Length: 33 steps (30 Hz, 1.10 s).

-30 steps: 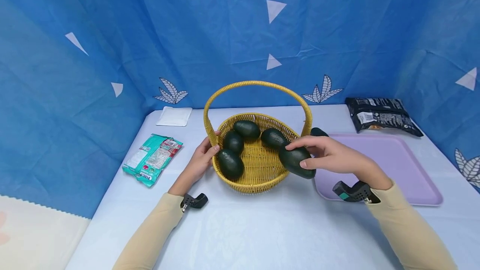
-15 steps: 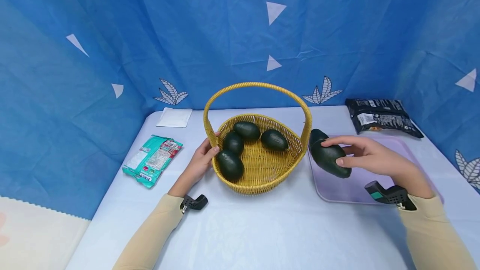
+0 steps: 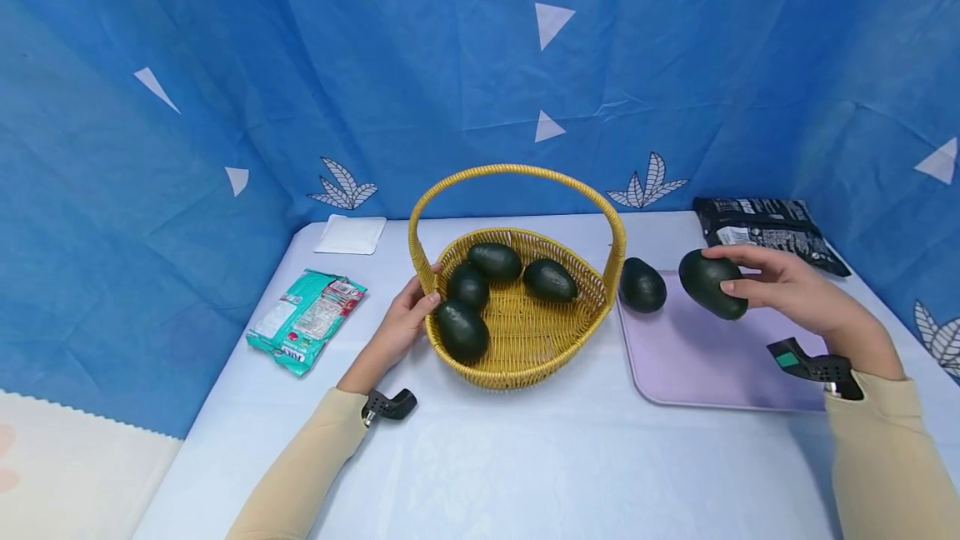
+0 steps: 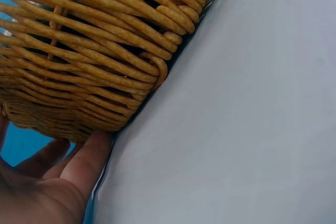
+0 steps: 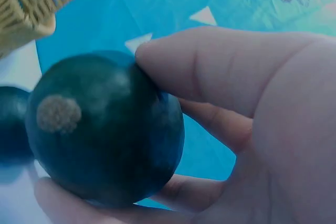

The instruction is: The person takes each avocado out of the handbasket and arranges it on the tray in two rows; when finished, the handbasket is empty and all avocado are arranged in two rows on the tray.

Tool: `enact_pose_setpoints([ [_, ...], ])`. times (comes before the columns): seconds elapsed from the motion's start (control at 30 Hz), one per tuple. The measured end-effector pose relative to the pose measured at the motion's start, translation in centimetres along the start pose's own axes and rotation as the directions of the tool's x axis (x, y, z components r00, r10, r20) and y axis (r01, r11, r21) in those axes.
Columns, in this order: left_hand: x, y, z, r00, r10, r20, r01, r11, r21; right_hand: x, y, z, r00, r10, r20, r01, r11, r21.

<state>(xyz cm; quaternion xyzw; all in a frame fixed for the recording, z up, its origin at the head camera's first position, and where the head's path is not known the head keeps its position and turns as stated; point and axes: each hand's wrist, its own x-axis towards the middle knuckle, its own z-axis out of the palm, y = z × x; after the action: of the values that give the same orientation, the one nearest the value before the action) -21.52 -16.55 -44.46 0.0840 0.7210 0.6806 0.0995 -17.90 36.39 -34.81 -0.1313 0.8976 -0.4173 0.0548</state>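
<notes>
A dark green avocado is held between the thumb and fingers of my right hand, raised over the lilac tray. The right wrist view shows the held avocado's blunt end with a brown stem scar. Another avocado lies at the tray's left end. My left hand grips the left side of the yellow wicker basket near the handle base, thumb at the rim. Its fingers press the outer weave in the left wrist view. Several avocados rest inside, mostly along the left and back.
The basket's tall arched handle rises over its middle. A teal snack packet and a small white packet lie to the left. Behind the tray lies a black packet. A blue patterned cloth hangs behind the white-covered table.
My right hand has carried the avocado from the basket's right rim rightward over the tray, uncovering the avocado at the tray's left end. The left hand and basket stay put.
</notes>
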Motion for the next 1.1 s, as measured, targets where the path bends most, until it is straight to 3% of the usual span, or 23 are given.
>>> enact_pose_setpoints([
  [0.2, 0.1, 0.0, 0.1, 1.0, -0.003, 0.002, 0.003, 1.0, 0.002, 0.4, 1.6, -0.5, 0.996, 0.092, -0.013, -0.092, 0.996, -0.007],
  [0.5, 0.1, -0.1, 0.0, 1.0, -0.003, -0.008, 0.003, 1.0, -0.011, 1.9, 4.2, -0.1, 0.972, 0.235, -0.008, -0.235, 0.972, -0.022],
  [0.73, 0.1, -0.2, -0.2, 1.0, -0.007, -0.008, 0.007, 1.0, -0.002, 2.3, 5.2, 0.6, 0.975, 0.219, -0.044, -0.221, 0.975, -0.031],
  [1.1, 0.0, -0.2, -0.2, 1.0, 0.002, 0.006, -0.002, 1.0, -0.001, 2.8, 5.8, 1.3, 0.964, 0.255, -0.073, -0.259, 0.965, -0.04],
])
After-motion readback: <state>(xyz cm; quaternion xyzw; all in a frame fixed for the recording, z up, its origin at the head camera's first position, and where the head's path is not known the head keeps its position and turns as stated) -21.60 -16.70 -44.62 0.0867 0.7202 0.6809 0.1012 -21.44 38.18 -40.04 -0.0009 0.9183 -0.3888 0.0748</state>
